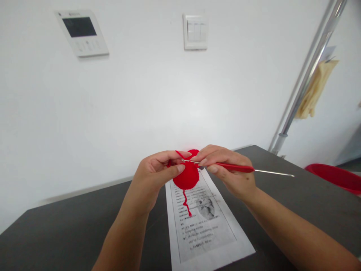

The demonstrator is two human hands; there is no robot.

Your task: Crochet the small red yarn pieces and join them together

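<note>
My left hand (158, 171) pinches the top edge of a round red crocheted piece (187, 177), with red yarn looped over its forefinger. A red yarn tail (186, 205) hangs down from the piece. My right hand (228, 169) is closed around a red-handled crochet hook (235, 168), whose metal tip points left into the piece's upper edge. The hook's metal back end (275, 173) sticks out to the right. Both hands are raised above a printed paper sheet (203, 222) lying on the dark table (56, 233).
A white wall stands behind the table, with an intercom panel (81, 33) and a light switch (195, 32). A slanted metal pole (306, 75) rises at the right with a beige cloth (314, 90) hanging by it. A red basin (337, 177) sits at the far right.
</note>
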